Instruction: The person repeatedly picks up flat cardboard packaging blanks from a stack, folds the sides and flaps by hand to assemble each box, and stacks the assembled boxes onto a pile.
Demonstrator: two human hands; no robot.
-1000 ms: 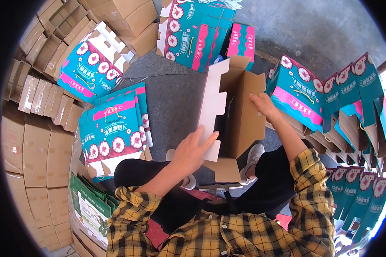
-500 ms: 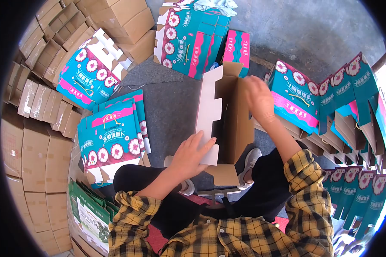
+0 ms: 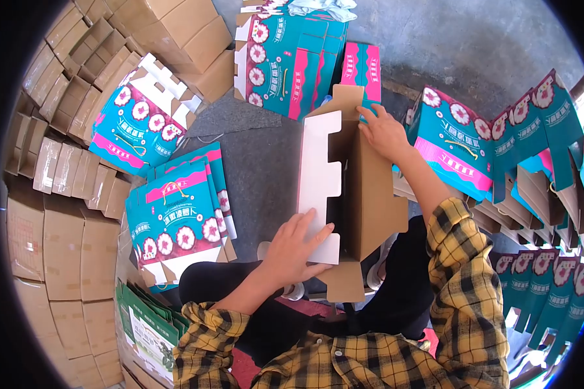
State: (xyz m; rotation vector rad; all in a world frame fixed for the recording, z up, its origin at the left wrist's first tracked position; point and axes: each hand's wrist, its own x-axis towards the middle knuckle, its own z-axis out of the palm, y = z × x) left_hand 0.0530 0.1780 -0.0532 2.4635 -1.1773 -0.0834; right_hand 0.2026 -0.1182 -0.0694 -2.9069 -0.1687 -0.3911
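Observation:
Between my knees an open carton (image 3: 374, 194) stands with its brown inside facing up; a white notched flap (image 3: 319, 185) runs along its left side. My left hand (image 3: 295, 251) grips the near left edge, its thumb lying over the flap. At the far right corner my right hand (image 3: 384, 134) has its fingers bent over the rim, beside the raised far end flap (image 3: 345, 100). A near end flap (image 3: 344, 282) sticks out toward me. The carton's floor is in shadow.
Flat teal printed cartons (image 3: 175, 214) are piled at left. More teal cartons (image 3: 292, 58) lie ahead, near a pink-and-teal box (image 3: 362, 65). Formed cartons (image 3: 454, 142) stand at right. Brown boxes (image 3: 65, 240) are stacked along the left, with green packaging (image 3: 146, 324) below.
My right hand has come down onto the far right corner of the carton. The carton has shifted slightly toward me, and my left hand has moved with it.

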